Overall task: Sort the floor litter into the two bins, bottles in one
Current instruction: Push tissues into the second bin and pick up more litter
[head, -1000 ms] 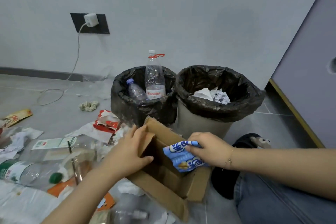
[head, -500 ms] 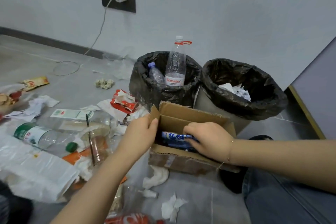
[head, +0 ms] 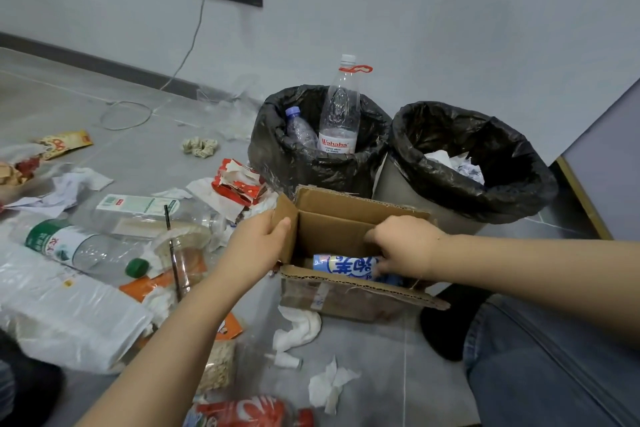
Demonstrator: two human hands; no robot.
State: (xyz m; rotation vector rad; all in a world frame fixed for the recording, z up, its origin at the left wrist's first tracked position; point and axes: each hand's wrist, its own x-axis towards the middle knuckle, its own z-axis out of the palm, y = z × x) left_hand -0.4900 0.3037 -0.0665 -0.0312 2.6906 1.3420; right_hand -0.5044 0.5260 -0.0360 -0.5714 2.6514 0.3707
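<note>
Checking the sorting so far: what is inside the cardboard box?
A blue-and-white snack wrapper, gripped by the right hand. The near wall of the cardboard box and that hand hide the rest.

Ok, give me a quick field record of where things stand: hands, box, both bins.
left hand: grips the left flap of the cardboard box
right hand: inside the box, on the blue-and-white snack wrapper
left bin: two plastic bottles, Wahaha bottle upright
right bin: crumpled paper
floor: green-capped bottle, wrappers, tissues unsorted
</note>
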